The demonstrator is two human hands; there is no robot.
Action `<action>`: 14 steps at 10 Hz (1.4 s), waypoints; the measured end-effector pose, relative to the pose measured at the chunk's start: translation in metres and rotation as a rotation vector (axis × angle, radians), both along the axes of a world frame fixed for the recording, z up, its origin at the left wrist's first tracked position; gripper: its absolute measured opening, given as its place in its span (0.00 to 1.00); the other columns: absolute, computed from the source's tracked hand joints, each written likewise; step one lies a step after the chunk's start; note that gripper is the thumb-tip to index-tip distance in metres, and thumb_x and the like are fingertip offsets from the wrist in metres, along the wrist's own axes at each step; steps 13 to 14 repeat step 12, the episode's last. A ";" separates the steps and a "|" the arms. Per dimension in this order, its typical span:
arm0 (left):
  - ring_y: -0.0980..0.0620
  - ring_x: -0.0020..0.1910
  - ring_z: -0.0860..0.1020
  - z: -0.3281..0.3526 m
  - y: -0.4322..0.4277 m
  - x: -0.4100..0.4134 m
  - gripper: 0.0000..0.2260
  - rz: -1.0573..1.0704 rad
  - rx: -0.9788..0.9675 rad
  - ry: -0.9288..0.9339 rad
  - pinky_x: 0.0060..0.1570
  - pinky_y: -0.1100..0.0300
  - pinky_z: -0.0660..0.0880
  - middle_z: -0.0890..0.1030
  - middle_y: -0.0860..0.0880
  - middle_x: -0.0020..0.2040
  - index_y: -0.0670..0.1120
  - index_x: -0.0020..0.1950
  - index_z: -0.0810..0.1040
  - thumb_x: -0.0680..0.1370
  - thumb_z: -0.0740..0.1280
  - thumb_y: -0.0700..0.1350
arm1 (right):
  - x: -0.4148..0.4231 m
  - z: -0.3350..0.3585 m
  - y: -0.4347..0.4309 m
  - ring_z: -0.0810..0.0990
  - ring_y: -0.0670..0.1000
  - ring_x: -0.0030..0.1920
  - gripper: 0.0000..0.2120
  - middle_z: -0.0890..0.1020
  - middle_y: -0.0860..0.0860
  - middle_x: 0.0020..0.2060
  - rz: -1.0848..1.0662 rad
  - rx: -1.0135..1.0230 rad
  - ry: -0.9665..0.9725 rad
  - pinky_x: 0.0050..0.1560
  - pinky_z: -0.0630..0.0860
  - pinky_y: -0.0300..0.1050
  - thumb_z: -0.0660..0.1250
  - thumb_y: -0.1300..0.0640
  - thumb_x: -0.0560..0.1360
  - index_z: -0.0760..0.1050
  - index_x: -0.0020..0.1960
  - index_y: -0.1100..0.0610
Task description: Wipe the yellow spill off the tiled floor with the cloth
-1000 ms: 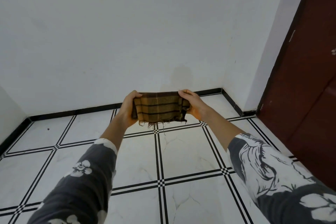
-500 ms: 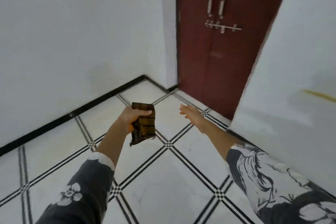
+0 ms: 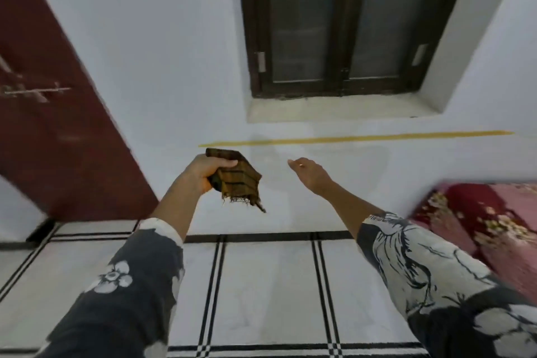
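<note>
My left hand (image 3: 207, 168) is held out in the air and grips a folded brown-and-yellow checked cloth (image 3: 238, 180), whose frayed edge hangs down to the right. My right hand (image 3: 309, 173) is raised beside it, about a hand's width to the right, with nothing in it and its fingers loosely curled. White floor tiles (image 3: 267, 285) with black lines lie below my arms. No yellow spill shows on the visible tiles. A thin yellow line (image 3: 348, 139) runs across the white wall above my hands.
A dark-framed window (image 3: 337, 23) with a sill is set in the wall ahead. A dark red door (image 3: 49, 113) stands at the left. A red and pink flowered bedding or mattress (image 3: 482, 221) lies at the right edge. A black skirting (image 3: 261, 237) runs along the wall's foot.
My right hand has let go of the cloth, which my left hand now holds alone, bunched. The view has swung right from a corner, past the red door, to the window wall.
</note>
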State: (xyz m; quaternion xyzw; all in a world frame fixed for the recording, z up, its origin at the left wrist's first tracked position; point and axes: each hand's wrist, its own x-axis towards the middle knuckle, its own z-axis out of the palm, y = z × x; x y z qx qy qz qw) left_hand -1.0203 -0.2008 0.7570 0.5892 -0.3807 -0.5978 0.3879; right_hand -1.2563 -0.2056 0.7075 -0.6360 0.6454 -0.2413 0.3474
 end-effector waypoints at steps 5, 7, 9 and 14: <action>0.42 0.53 0.78 0.054 -0.322 -0.147 0.18 -0.106 0.005 -0.288 0.53 0.48 0.75 0.77 0.38 0.58 0.35 0.65 0.70 0.76 0.65 0.33 | -0.157 -0.009 -0.241 0.63 0.57 0.71 0.28 0.65 0.55 0.72 -0.014 -0.064 0.205 0.71 0.56 0.57 0.46 0.40 0.79 0.59 0.74 0.54; 0.45 0.46 0.81 0.041 -0.412 -0.177 0.14 -0.201 0.111 -0.264 0.44 0.52 0.79 0.81 0.41 0.51 0.36 0.61 0.74 0.76 0.66 0.35 | -0.179 -0.035 -0.339 0.52 0.51 0.75 0.24 0.56 0.50 0.75 0.033 -0.065 0.307 0.73 0.49 0.56 0.45 0.46 0.81 0.54 0.75 0.51; 0.43 0.48 0.81 -0.013 -0.457 -0.156 0.14 -0.073 0.215 -0.200 0.48 0.49 0.79 0.81 0.40 0.51 0.38 0.58 0.76 0.72 0.70 0.36 | -0.184 -0.065 -0.397 0.45 0.49 0.76 0.25 0.49 0.49 0.76 0.100 -0.046 0.412 0.74 0.44 0.53 0.41 0.45 0.81 0.47 0.76 0.51; 0.43 0.62 0.73 -0.090 -0.437 -0.164 0.15 0.254 -0.173 -1.084 0.65 0.55 0.67 0.75 0.43 0.64 0.41 0.65 0.73 0.78 0.65 0.38 | -0.172 -0.108 -0.417 0.39 0.51 0.75 0.36 0.41 0.51 0.76 0.288 -0.083 0.601 0.73 0.40 0.53 0.27 0.36 0.72 0.37 0.75 0.53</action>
